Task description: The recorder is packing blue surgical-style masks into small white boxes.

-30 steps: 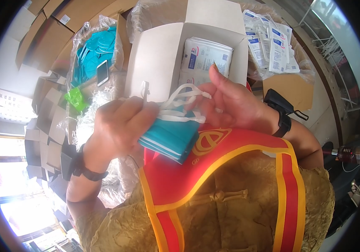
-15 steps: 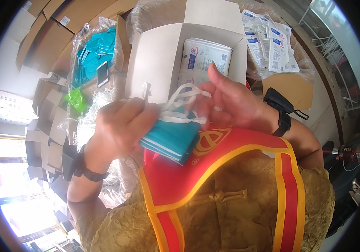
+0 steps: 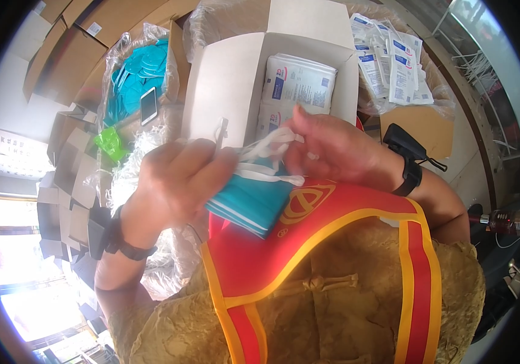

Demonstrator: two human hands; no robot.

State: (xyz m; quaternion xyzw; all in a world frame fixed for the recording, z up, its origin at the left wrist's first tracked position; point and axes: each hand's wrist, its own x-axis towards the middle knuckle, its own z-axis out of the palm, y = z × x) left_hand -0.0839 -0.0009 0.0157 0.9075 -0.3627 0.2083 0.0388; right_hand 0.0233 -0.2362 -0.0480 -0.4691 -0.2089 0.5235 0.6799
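My left hand point(image 3: 178, 182) is closed on a folded teal fabric bundle point(image 3: 254, 200) with white edges between its layers. White cords point(image 3: 266, 173) lie across the top of the bundle and loop up toward my right hand point(image 3: 345, 148). That hand's fingers are curled at the looped cords, with the thumb raised; the fingertips are partly blurred. A small pale strip point(image 3: 221, 130) sticks up from my left fingers; its kind is unclear. Just beyond both hands, an open white carton point(image 3: 220, 91) holds white printed packets point(image 3: 299, 82).
At the far left, a plastic-lined box holds several teal pieces point(image 3: 141, 70), with a phone point(image 3: 149, 106) beside it. White stringy material point(image 3: 144, 145) and a green plastic bag point(image 3: 109, 144) are nearer. More white packets point(image 3: 402, 67) lie at far right. A black strapped object point(image 3: 405, 142) lies beside my right wrist.
My right fingers have drawn in closer around the cord loops. My left hand and the teal bundle have shifted slightly to the right. The carton has hardly moved.
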